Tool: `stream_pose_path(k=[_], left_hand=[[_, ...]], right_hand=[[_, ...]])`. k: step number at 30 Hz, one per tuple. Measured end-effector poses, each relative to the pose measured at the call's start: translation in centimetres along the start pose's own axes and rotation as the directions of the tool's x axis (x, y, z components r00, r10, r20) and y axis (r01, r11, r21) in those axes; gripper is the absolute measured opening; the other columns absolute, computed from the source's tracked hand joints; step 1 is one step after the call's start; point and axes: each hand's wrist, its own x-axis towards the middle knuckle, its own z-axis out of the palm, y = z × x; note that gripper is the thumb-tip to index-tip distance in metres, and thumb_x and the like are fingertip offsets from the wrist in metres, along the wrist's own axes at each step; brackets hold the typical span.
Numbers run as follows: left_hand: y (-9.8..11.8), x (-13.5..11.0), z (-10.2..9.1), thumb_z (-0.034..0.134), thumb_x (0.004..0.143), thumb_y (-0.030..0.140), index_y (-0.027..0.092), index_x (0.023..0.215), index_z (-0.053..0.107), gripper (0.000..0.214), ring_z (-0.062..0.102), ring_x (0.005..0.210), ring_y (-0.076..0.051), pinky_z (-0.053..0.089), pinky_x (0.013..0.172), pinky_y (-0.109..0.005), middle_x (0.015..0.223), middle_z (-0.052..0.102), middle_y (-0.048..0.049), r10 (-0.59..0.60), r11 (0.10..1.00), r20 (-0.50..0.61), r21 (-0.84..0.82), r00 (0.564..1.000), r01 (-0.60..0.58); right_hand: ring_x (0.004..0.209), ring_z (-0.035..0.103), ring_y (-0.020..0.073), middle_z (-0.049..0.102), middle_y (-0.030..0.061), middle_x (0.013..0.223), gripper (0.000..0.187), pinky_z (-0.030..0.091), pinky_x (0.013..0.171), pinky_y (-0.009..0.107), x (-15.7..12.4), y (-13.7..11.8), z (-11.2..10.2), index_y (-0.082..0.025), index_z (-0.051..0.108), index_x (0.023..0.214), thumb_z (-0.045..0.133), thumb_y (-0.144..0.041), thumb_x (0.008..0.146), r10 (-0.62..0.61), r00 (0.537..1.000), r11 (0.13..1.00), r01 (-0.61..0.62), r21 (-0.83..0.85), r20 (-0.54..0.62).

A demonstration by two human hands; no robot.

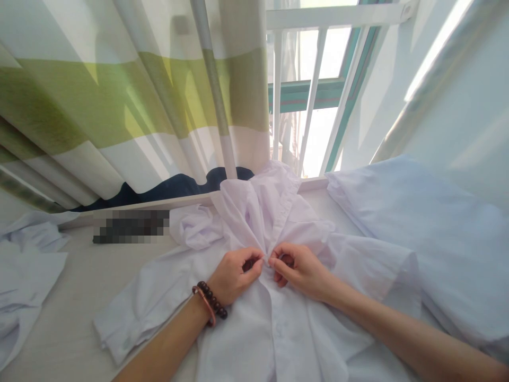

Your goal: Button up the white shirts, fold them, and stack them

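A white button-up shirt (294, 329) lies spread in front of me, its collar end towards the window and its sleeves out to both sides. My left hand (237, 273) pinches the front edge of the shirt near the middle of its chest. Right beside it, my right hand (296, 268) pinches the other front edge, so the fingertips almost meet. Fabric is gathered into folds above the fingers. Whether a button sits between the fingertips is too small to tell. A dark beaded bracelet (212, 300) and a copper-coloured bangle (204, 306) circle my left wrist.
More white clothing (24, 297) lies at the left edge, and a folded white cloth pile (429, 233) at the right. A blurred-out dark item (131, 227) rests near the back edge. Behind stand a green-and-white curtain (178, 95) and white window bars (314, 95).
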Motion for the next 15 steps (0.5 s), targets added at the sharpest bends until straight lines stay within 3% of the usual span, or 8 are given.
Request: stream_pose_path(k=[4,9,15], left_hand=[[-0.06,-0.14,0.00,0.049,0.086,0.023,0.016,0.085,0.066,0.018,0.057,0.061,-0.011,0.044,0.057,-0.019,0.072,0.068,0.0010,0.018,1.000,0.022,0.005,1.000,-0.018],[0.03,-0.26,0.27,0.051,0.083,0.019,0.016,0.082,0.067,0.016,0.057,0.061,-0.010,0.044,0.059,-0.019,0.072,0.068,0.0007,0.054,0.998,0.004,0.011,0.999,-0.054],[0.19,-0.27,0.36,0.050,0.082,0.021,0.015,0.080,0.066,0.017,0.051,0.056,-0.009,0.041,0.054,-0.018,0.066,0.064,0.0020,-0.018,0.999,0.010,-0.028,1.000,0.018]], right_hand=[[0.054,0.063,0.0142,0.063,-0.0003,0.060,0.014,0.051,0.054,0.024,-0.16,0.34,0.36,-0.020,0.054,0.076,0.051,-0.028,0.086,-0.066,0.997,0.992,0.061,-0.109,-0.046],[0.052,0.062,0.0143,0.063,-0.0005,0.058,0.012,0.050,0.052,0.025,-0.04,0.30,0.40,-0.020,0.053,0.072,0.050,-0.022,0.084,-0.060,0.996,0.988,0.049,-0.149,-0.071],[0.055,0.065,0.0168,0.064,0.0009,0.060,0.011,0.053,0.052,0.027,0.03,-0.11,-0.26,-0.018,0.054,0.080,0.056,-0.028,0.083,-0.021,0.998,1.000,0.021,-0.010,0.054]])
